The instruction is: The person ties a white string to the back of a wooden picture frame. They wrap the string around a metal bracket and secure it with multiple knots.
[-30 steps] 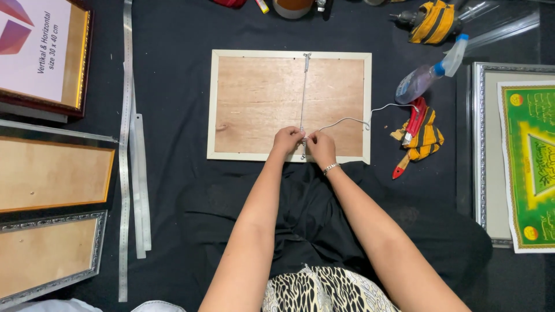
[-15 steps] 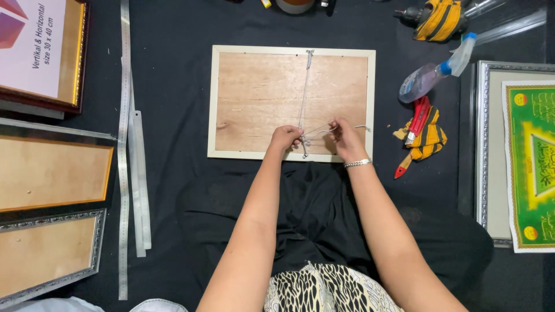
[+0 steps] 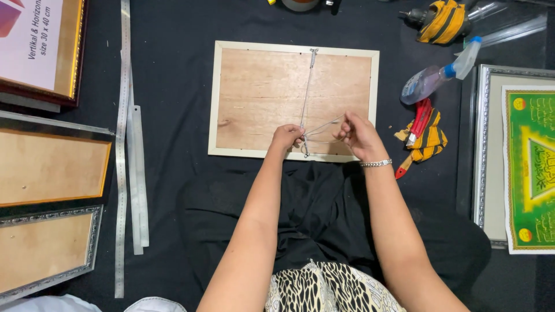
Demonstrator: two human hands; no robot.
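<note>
A picture frame (image 3: pixel 260 92) lies face down on the black cloth, its brown wooden back up and a cream rim around it. A thin white string (image 3: pixel 307 86) runs from a small hook at the top edge down to the bottom edge. My left hand (image 3: pixel 286 138) pinches the string near the frame's lower edge. My right hand (image 3: pixel 358 134), with a silver bracelet at the wrist, holds the string's loose end, drawn out to the right. Loops of string stretch between the two hands.
A spray bottle (image 3: pixel 436 78) and a red tool on a yellow cloth (image 3: pixel 421 134) lie to the right. A silver frame with a green print (image 3: pixel 529 162) is far right. Long metal strips (image 3: pixel 124 156) and several frames (image 3: pixel 49 167) lie left. A yellow drill (image 3: pixel 439 20) sits at top.
My right hand has moved to the right, away from the left hand, pulling the string out into loops. The left hand stays at the lower edge.
</note>
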